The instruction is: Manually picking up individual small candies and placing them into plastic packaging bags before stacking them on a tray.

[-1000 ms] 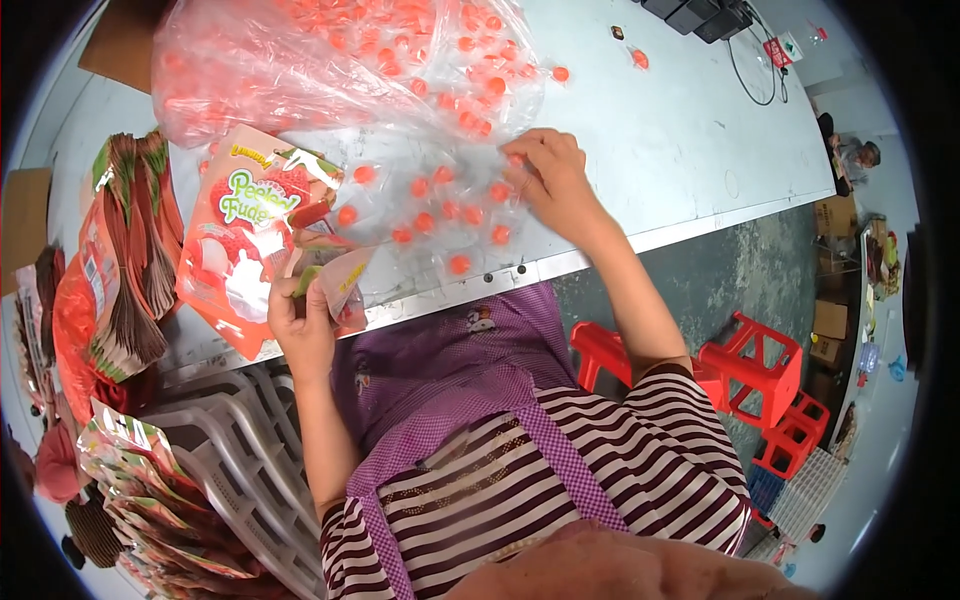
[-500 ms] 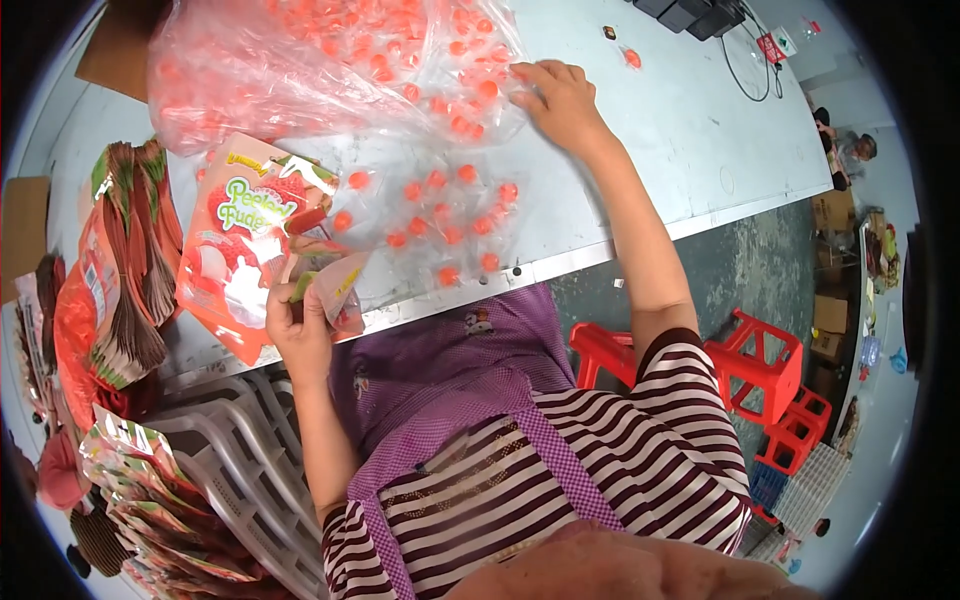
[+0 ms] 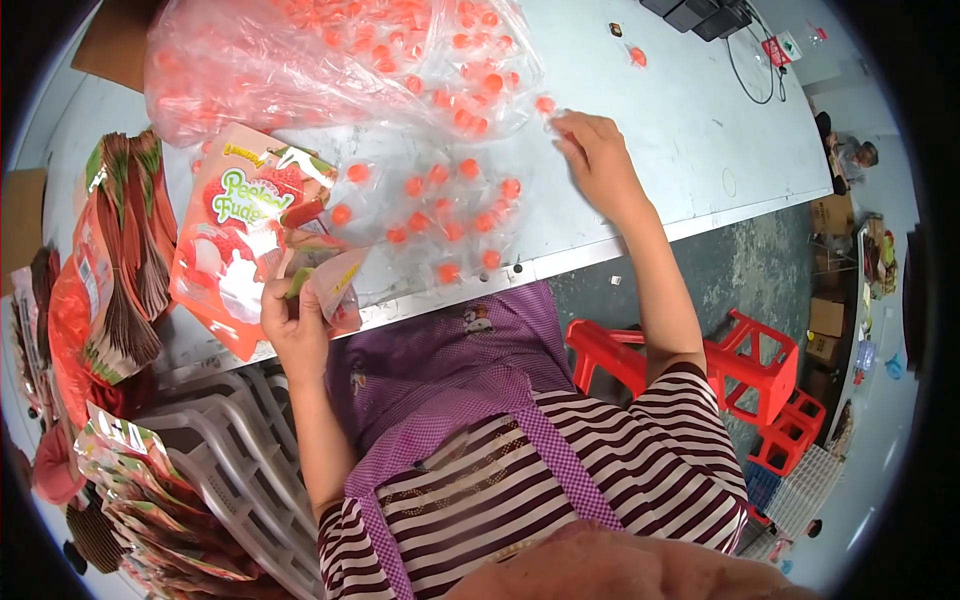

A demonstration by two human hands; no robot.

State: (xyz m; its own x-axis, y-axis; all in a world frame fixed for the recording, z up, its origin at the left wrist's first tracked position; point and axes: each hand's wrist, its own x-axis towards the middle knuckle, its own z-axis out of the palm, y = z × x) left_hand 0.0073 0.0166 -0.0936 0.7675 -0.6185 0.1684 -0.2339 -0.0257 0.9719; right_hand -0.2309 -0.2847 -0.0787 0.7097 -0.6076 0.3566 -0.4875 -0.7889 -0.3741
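The left hand [image 3: 296, 322] of the person is at the near edge of the counter [image 3: 690, 140]. Its thumb and fingers are pressed together and they grip a pink and green flap [image 3: 338, 282] of packaging. This flap is beside the right lower part of a red and pink printed pouch [image 3: 240, 285], which lies slanted on the counter; it cannot be told if both are one same pouch. The right hand [image 3: 602, 165] is above the counter, farther to the right. Its fingers are bent a little, and the thumb stands apart from them with a gap. The fingertips are just beside a single wrapped piece [image 3: 545, 105], but whether they touch it is not clear. Between the hands there is a group of loose wrapped pieces [image 3: 443, 206], and behind it a clear bag [image 3: 280, 85] full of similar orange-red pieces.

Half a second ago, the right hand was at the right edge of the bag; now it is drawn back toward the person and away from this edge. The left hand keeps its grip in nearly the same place, and the loose group lies almost as before.
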